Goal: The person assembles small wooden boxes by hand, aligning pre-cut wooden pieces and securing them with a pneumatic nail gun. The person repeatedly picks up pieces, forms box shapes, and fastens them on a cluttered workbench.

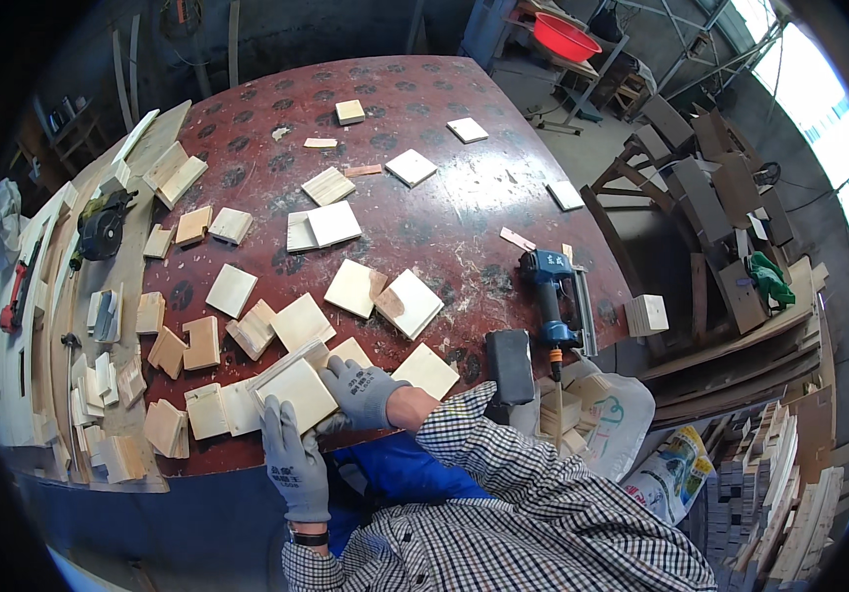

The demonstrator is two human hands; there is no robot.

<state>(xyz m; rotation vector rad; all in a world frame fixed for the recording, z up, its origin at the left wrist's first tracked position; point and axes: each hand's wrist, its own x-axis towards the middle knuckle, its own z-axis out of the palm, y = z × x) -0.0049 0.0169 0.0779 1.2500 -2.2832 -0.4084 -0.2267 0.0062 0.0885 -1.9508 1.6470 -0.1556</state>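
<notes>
At the near edge of the dark red table [464, 212], both my hands in grey gloves grip a square, pale wooden block [298, 395]. My left hand [296, 474] has its fingers against the block's near side. From the right, my right hand [363, 392] closes round the block's right edge, fingers on the far side and thumb nearer me. Behind the held block a longer wooden piece [271, 370] shows its edge; whether it is held too I cannot tell. A loose square block [426, 371] lies right of my right hand, and another block [207, 410] sits to the left.
Several wooden blocks are scattered over the table. A blue-black nail gun [551, 296] lies at the right, beside a dark grey box [510, 365]. Long boards and a dark power tool [104, 225] line the left side. A plastic bag [612, 419] holds wood pieces at the lower right.
</notes>
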